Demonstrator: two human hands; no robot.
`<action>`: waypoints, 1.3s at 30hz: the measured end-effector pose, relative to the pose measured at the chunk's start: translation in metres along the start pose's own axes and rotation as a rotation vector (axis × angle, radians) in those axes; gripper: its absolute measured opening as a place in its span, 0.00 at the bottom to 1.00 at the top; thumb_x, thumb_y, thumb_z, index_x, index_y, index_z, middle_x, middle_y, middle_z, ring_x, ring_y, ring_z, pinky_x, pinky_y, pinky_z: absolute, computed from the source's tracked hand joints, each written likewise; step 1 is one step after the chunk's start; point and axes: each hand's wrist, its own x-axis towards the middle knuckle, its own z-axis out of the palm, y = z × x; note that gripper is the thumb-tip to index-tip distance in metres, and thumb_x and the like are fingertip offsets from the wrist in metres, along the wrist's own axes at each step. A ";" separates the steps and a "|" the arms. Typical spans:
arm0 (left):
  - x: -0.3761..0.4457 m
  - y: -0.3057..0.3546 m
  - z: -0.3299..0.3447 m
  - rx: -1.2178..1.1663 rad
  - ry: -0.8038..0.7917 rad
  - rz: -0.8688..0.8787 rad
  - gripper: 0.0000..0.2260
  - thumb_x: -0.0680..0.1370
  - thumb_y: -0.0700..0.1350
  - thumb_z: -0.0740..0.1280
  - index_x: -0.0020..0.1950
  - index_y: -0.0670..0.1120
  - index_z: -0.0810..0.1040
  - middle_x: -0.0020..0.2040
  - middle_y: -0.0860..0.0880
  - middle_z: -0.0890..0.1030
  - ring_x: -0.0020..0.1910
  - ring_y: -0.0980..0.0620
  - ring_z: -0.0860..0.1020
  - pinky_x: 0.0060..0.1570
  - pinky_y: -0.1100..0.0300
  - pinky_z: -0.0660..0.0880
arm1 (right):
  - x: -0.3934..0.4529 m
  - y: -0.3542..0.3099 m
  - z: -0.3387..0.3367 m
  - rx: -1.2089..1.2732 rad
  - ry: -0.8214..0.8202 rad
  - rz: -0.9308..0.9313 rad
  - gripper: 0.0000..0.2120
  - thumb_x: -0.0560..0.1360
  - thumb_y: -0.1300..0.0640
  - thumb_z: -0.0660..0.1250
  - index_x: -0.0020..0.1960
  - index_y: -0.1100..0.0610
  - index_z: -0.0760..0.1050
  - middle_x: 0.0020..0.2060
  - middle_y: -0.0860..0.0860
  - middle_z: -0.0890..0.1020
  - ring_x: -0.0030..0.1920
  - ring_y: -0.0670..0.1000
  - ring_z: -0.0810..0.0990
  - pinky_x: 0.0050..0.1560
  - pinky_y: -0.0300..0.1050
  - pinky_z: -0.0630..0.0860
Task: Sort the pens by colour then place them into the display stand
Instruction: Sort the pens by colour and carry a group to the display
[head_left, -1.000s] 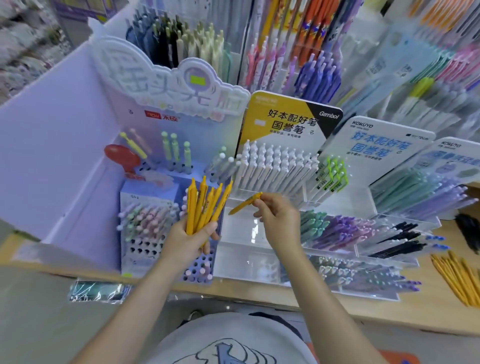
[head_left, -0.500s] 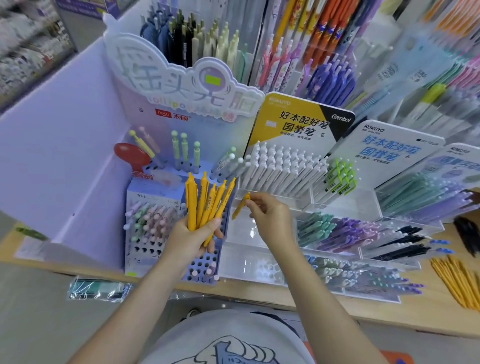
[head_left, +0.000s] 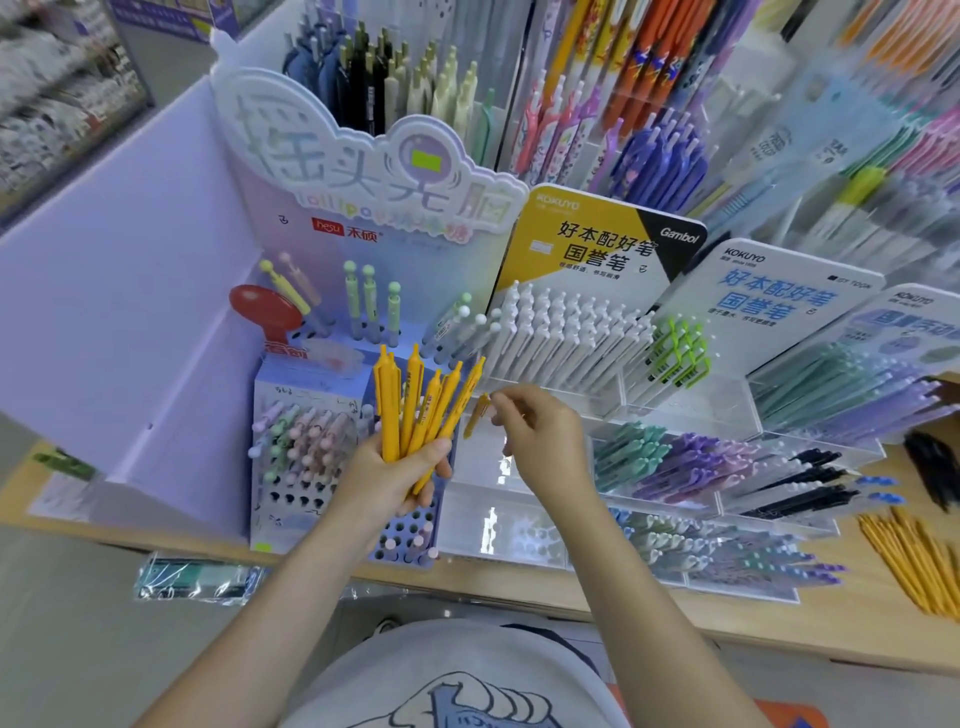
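Left hand: I have it wrapped round a bunch of yellow pens, fanned upward with their clicker ends at the top and leaning slightly right.
Right hand: I see the fingertips pinching a single pen, also yellow, just right of the bunch.
Single pen axis: steep, top leaning right, roughly parallel to the rightmost pen of the fan; most of it is hidden behind my fingers.
Key relation: the single pen lies just beside the bunch, apart from it by a narrow gap. My right hand is the nearer one to it and to the clear stand.
Judged step: I read this as adding the pen to the yellow bunch, or feeding it into the stand; I cannot tell which.
Stand: clear tiers directly below and beyond my right hand; the near-left compartment looks unfilled, with white pens behind and teal and purple pens to the right.
Room: open space between both hands; the tier's front wall is the edge to clear.
Spare pens: more yellow ones lie on the bench, far right.
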 end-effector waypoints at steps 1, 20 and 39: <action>0.000 0.000 0.001 0.005 -0.012 -0.003 0.08 0.79 0.44 0.69 0.45 0.40 0.80 0.34 0.47 0.83 0.25 0.53 0.73 0.23 0.64 0.67 | -0.003 -0.007 -0.005 0.156 -0.022 0.044 0.09 0.81 0.55 0.64 0.49 0.58 0.81 0.36 0.50 0.82 0.29 0.51 0.77 0.34 0.44 0.74; 0.004 0.007 0.014 0.031 0.012 0.009 0.13 0.80 0.48 0.67 0.53 0.38 0.79 0.34 0.45 0.78 0.25 0.55 0.71 0.24 0.64 0.67 | -0.004 0.003 -0.041 0.495 0.034 0.015 0.10 0.82 0.60 0.60 0.53 0.53 0.80 0.42 0.53 0.83 0.46 0.55 0.83 0.48 0.45 0.81; 0.000 0.006 0.011 0.067 -0.039 0.030 0.09 0.81 0.48 0.67 0.52 0.43 0.79 0.34 0.47 0.80 0.25 0.54 0.71 0.24 0.65 0.68 | 0.014 0.032 0.002 0.211 -0.083 -0.031 0.10 0.80 0.59 0.65 0.48 0.47 0.82 0.41 0.50 0.82 0.42 0.48 0.80 0.52 0.57 0.79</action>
